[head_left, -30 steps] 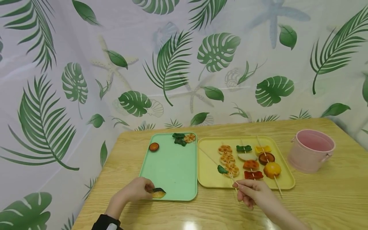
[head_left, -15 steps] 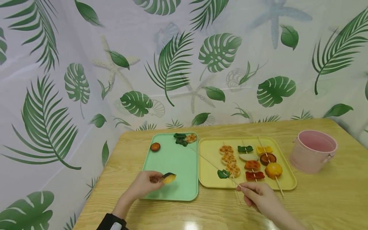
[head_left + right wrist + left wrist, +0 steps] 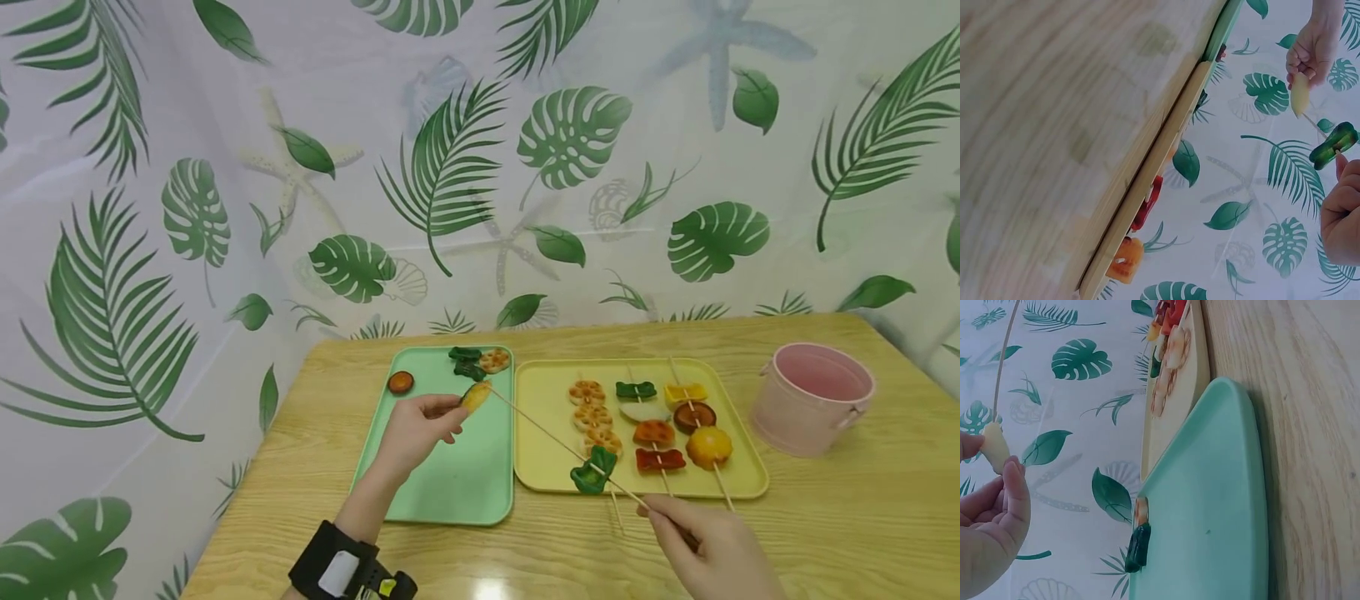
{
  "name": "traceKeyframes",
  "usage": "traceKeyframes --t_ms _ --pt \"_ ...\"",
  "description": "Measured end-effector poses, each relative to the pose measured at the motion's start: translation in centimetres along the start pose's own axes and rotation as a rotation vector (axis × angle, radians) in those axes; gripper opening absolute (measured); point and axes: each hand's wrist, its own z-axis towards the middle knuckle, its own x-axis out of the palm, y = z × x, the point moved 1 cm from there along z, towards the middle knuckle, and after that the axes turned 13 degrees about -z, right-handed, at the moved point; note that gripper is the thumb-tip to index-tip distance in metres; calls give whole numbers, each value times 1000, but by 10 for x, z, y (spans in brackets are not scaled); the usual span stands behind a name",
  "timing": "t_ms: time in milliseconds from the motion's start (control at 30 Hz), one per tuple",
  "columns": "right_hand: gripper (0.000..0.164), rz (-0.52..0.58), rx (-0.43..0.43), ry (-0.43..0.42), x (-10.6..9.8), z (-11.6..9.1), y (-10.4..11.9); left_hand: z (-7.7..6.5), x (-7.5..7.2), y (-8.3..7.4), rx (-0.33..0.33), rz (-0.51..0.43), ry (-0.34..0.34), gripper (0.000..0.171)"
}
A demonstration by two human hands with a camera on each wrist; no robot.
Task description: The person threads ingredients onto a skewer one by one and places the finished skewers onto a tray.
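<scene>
Skewer [image 3: 536,422] pinched in right grip [image 3: 708,537], green piece [image 3: 589,477] threaded; left grip [image 3: 422,429] pinches yellow piece [image 3: 476,397] at tip.

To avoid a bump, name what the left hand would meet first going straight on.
Probably the skewer, its end right at the yellow piece that the left hand pinches; whether they touch is unclear.

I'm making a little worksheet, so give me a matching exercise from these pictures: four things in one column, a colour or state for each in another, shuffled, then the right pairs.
1. bucket
2. left hand
3. green tray
4. right hand

A. grips a stick with a green piece on it
B. pink
C. pinches a yellow piece
D. has a brown slice in it

Pairs: 1-B, 2-C, 3-D, 4-A
</scene>
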Motion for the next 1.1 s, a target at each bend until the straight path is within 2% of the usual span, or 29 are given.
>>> traceKeyframes --t_ms 33,167,433,533,667,900,1100 --pt "20 -6 13 0 -1 -1 -1 2 0 1 -23 -25 2 35" --pt "22 -20 -26 -24 -2 -4 -5 6 -3 3 -83 -85 8 34" --pt "22 -13 -268 -88 3 -7 -7 7 -3 2 -127 -140 13 32" --pt "22 -27 -302 -117 6 -7 -7 7 -2 2 -120 -141 14 32" --pt "20 -24 -291 -136 8 -8 -6 8 0 4 -116 -135 16 31" --pt "23 -17 -238 -110 9 -9 -8 9 0 6 -126 -160 27 30" --pt "22 38 -247 -111 10 -11 -14 9 2 8 -142 -191 43 31"
